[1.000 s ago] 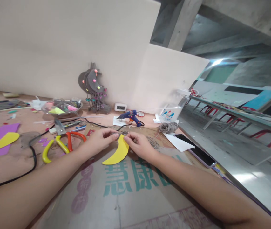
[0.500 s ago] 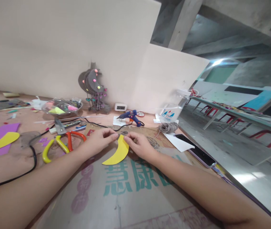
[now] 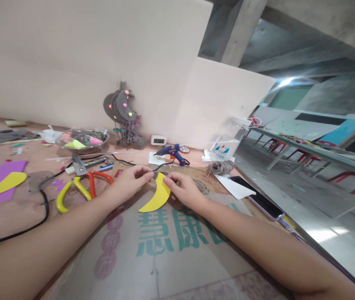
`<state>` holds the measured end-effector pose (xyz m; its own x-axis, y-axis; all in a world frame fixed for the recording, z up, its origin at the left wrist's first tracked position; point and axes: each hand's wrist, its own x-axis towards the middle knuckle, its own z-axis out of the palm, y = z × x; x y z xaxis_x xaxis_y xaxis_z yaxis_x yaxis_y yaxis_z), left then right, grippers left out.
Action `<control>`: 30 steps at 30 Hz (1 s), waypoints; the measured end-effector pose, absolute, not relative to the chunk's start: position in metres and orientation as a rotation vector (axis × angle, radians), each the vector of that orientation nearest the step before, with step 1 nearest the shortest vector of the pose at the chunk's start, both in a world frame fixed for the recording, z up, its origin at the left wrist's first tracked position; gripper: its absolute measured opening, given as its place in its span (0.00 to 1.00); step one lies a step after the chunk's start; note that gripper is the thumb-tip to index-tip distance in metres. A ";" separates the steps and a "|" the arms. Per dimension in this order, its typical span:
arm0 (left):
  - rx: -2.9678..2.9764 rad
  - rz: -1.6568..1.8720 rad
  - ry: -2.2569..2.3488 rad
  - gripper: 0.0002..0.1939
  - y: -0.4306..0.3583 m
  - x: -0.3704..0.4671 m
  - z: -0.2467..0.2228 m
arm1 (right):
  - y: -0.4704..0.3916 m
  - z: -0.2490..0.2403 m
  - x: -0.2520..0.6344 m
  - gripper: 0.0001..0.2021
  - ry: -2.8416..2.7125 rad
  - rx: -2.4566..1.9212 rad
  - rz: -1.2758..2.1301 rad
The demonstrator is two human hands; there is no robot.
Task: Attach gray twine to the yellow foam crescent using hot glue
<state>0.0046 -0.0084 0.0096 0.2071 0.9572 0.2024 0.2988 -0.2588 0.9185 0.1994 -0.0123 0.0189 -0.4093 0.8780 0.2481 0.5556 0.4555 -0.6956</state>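
A yellow crescent-shaped piece [image 3: 157, 196], seemingly foam sheet or card, is held over the printed cardboard [image 3: 127, 266]. My right hand [image 3: 182, 189] pinches its upper right edge between thumb and fingers. To the left of its upper end, my left hand [image 3: 133, 181] is closed, thumb against curled fingers; whatever they hold is too small or hidden to tell. A small dark grey bit shows behind the crescent's top, between the hands. The crescent's tip points down to the left.
Behind the hands lies a blue glue gun [image 3: 172, 154]. Yellow-handled [image 3: 63, 198] and orange-handled scissors [image 3: 91, 185] lie left, near a purple sheet [image 3: 5, 175]. Twine [image 3: 221, 167], a white paper piece [image 3: 236, 187] and a phone [image 3: 256, 198] are right. Moon ornaments [image 3: 122, 110] stand by the wall.
The yellow crescent has tilted slightly, its lower tip moving up and to the right. Both hands stay in nearly the same place.
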 end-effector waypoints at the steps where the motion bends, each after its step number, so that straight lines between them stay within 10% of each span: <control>1: 1.717 1.072 1.193 0.14 -0.008 0.004 0.009 | -0.012 0.019 0.199 0.14 -2.110 -1.186 0.707; 30: 1.832 1.211 1.354 0.14 -0.019 0.008 0.016 | -0.004 0.015 0.203 0.15 -1.931 -1.147 0.894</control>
